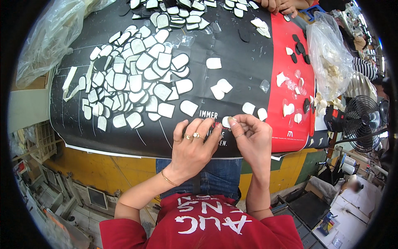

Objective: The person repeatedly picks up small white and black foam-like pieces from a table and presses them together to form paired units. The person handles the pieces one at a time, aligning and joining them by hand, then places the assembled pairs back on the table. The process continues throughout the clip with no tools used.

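The surface [248,54] is covered with a black sheet that turns red on the right side. Far up and to the left of the fingers lies a big heap of white pieces [132,79] with dark edges. A few loose pieces [219,88] lie just above the fingers. Up to the right sits a clear bag [331,62] of pale bits, and a black fan [362,120] stands right of it. Another person's hand [280,5] shows at the far top. The left hand [195,145] and right hand [251,137] meet near the front edge. A small white piece [226,121] sits between them. The right fingers [237,120] are pinched shut on it. The left fingers [215,133] are closed too and touch its left side.
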`<state>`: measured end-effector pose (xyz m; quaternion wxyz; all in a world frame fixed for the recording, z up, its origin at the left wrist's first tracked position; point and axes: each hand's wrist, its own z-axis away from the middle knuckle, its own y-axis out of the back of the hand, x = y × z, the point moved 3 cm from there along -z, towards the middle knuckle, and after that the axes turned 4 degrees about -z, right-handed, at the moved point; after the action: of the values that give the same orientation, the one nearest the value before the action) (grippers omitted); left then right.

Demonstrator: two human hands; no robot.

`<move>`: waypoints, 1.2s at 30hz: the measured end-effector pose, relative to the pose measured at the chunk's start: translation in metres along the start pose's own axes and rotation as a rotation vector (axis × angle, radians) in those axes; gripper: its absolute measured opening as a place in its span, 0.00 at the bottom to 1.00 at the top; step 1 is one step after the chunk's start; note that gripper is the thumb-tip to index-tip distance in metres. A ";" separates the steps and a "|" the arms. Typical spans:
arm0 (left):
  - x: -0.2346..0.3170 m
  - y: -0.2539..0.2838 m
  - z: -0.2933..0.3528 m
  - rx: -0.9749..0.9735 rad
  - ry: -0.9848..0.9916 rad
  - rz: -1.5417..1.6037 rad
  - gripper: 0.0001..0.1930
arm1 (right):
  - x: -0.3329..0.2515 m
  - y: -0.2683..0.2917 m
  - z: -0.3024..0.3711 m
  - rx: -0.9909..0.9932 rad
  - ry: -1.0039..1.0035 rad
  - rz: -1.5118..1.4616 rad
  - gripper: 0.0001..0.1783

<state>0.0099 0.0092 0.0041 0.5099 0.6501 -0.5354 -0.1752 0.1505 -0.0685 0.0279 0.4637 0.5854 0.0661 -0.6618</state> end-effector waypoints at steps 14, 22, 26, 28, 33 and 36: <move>0.003 -0.003 -0.007 -0.073 -0.015 0.012 0.21 | -0.004 -0.003 0.006 0.101 0.114 0.079 0.08; 0.004 -0.005 -0.006 -0.078 -0.030 -0.011 0.20 | -0.002 -0.010 0.011 0.251 0.220 0.254 0.09; 0.004 -0.005 -0.006 -0.088 -0.046 -0.028 0.20 | -0.001 -0.014 0.011 0.286 0.215 0.295 0.09; 0.004 -0.004 -0.006 -0.088 -0.046 -0.034 0.20 | 0.001 -0.014 0.010 0.308 0.215 0.280 0.10; 0.004 -0.004 -0.008 -0.080 -0.073 -0.074 0.19 | 0.006 -0.012 0.006 0.400 0.303 0.237 0.14; 0.003 -0.002 -0.008 -0.077 -0.073 -0.071 0.19 | 0.010 -0.007 0.006 0.412 0.310 0.178 0.14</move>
<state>0.0182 0.0096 0.0066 0.5081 0.6417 -0.5231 -0.2375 0.1423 -0.0735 0.0184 0.3755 0.7653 -0.0515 -0.5203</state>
